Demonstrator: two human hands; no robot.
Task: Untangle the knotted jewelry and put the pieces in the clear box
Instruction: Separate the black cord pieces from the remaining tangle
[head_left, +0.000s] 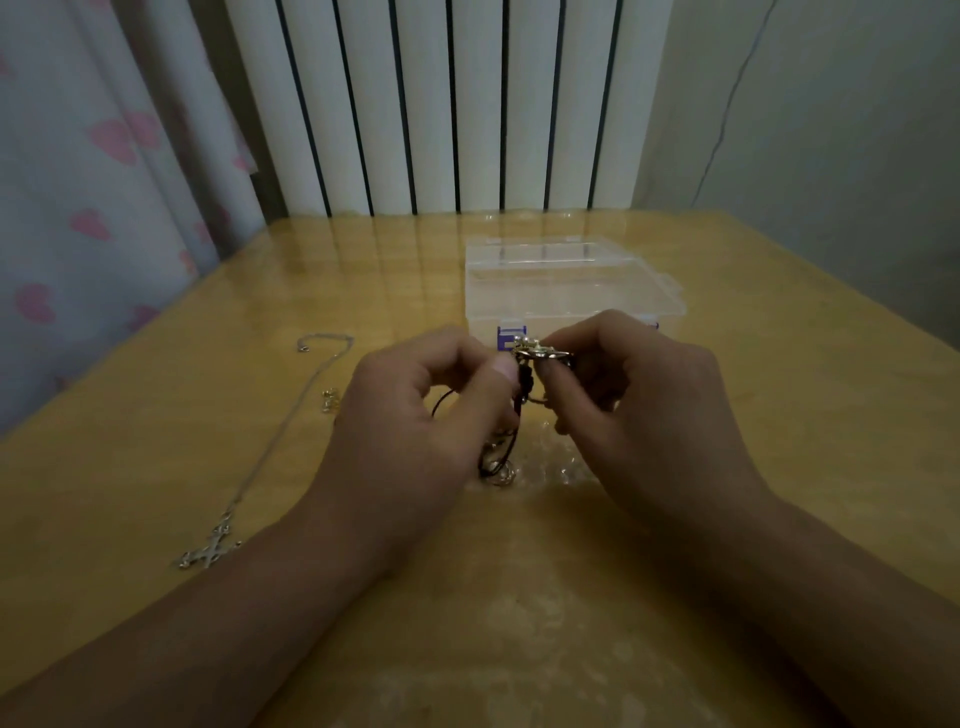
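Note:
A knot of jewelry (537, 358), a gold piece tangled with a dark cord, is held above the wooden table between both hands. My left hand (426, 410) pinches the dark cord with thumb and fingers curled. My right hand (634, 395) pinches the gold piece from the right. The cord hangs down to a small ring (501, 474) near the tabletop. Just behind the hands stands the clear box (571, 286) with purple clasps, its lid down. A silver necklace with a cross pendant (208, 551) lies stretched out on the table at the left.
A small gold piece (328, 400) lies on the wooden table (519, 597) beside the silver chain. A crumpled clear plastic bag (561, 457) lies under my hands. A radiator stands behind the table, a heart-print curtain hangs at the left, a wall at the right.

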